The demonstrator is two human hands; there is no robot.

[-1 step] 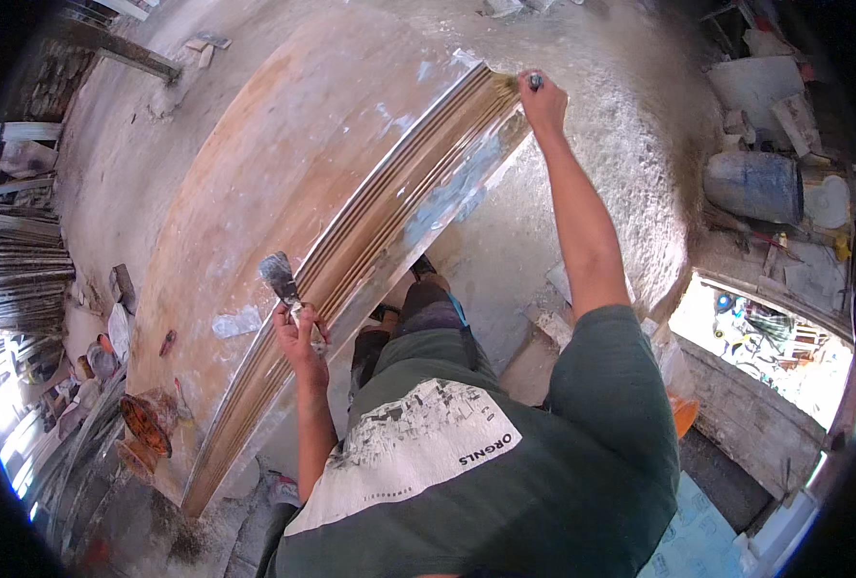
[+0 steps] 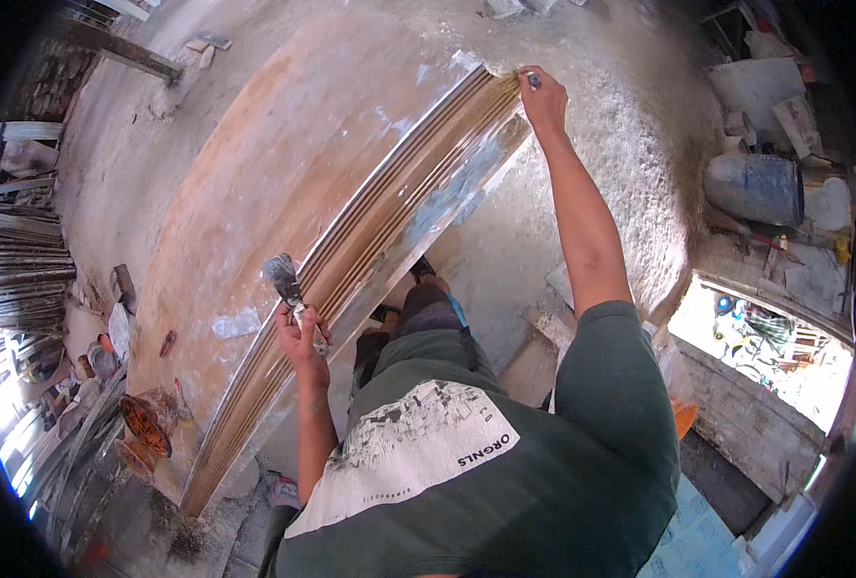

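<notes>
A long ribbed, brown moulding form [image 2: 351, 252] runs diagonally along the near edge of a broad worktable [image 2: 284, 144]. Near its far right end, my right hand [image 2: 545, 100] is closed around the handle of a paintbrush [image 2: 512, 85], whose bristles meet the grooves there. My left hand [image 2: 303, 339] grips a putty knife [image 2: 283, 276], blade pointing up and away, over the form's near side. The blade looks grey and smeared. Wet-looking blue-grey patches [image 2: 462, 183] mark the edge of the form facing me.
A flat pale scrap [image 2: 237, 323] and a small red-handled tool [image 2: 168, 342] lie on the table, with an orange bowl [image 2: 147, 424] at its lower left. Bundled strips [image 2: 19, 255] stand far left. A blue barrel [image 2: 753, 188] lies at right, above a bright opening [image 2: 765, 347].
My right hand and the brush have shifted very slightly at the form's far end. In my left hand the putty knife has turned a little.
</notes>
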